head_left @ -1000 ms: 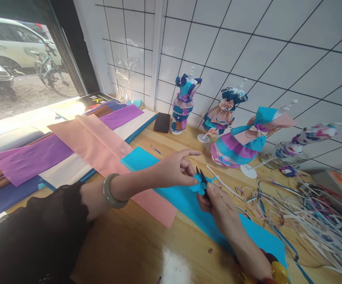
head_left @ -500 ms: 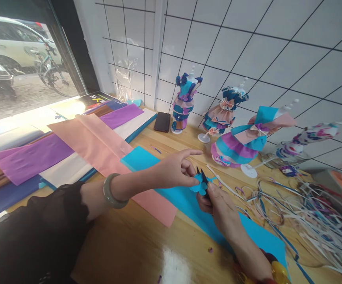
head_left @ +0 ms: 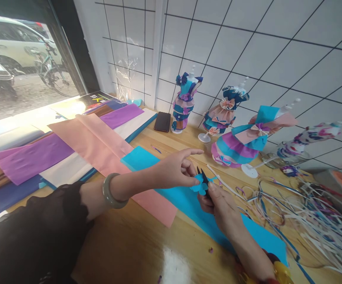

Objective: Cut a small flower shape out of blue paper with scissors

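Observation:
My left hand (head_left: 177, 167) pinches the edge of a small blue paper piece (head_left: 200, 187) with rounded, petal-like lobes, its index finger stretched out over the table. A pair of small black scissors (head_left: 204, 178) is gripped in my right hand (head_left: 221, 203). Its dark pointed blades lie across the blue piece, the tips slightly apart and aimed away from me. The handles are hidden in my fingers. Below both hands lies a long blue paper sheet (head_left: 171, 193), partly over a pink sheet (head_left: 156, 211).
Dressed miniature mannequins, among them one in a striped skirt (head_left: 238, 146), stand along the tiled wall (head_left: 248, 43). A phone (head_left: 162, 121) lies near them. Paper strips (head_left: 315, 221) are heaped at the right. Purple paper (head_left: 38, 157) and other folded sheets cover the left side.

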Demonstrator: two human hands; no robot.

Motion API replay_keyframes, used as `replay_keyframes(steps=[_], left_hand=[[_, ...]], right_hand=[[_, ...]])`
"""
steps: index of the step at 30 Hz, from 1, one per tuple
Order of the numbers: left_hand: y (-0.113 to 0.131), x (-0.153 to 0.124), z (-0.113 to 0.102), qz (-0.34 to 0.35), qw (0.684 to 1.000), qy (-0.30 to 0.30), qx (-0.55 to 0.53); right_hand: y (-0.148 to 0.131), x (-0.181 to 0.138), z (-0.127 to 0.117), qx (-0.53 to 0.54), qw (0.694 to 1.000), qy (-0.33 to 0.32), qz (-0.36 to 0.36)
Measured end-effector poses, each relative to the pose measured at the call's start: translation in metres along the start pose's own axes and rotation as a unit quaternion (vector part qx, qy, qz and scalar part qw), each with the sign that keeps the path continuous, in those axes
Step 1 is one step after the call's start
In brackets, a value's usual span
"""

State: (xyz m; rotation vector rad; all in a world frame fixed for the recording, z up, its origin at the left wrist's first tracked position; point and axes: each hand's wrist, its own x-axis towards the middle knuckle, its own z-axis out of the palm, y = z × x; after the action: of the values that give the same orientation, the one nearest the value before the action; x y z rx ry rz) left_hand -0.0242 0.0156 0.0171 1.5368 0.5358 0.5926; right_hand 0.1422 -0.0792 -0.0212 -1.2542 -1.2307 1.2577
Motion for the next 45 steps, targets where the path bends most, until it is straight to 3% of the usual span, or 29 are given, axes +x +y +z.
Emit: replay_keyframes(steps=[13, 45], left_hand=[[0.005, -0.001, -0.003, -0.001, 1.000, -0.010, 0.011], [0.004, 0.001, -0.009, 0.007, 1.000, -0.018, 0.016]], right_hand=[[0.002, 0.002, -0.009, 0.006, 0.999, -0.043, 0.018], [-0.003, 0.002, -0.012, -0.058, 0.998, -0.036, -0.013]])
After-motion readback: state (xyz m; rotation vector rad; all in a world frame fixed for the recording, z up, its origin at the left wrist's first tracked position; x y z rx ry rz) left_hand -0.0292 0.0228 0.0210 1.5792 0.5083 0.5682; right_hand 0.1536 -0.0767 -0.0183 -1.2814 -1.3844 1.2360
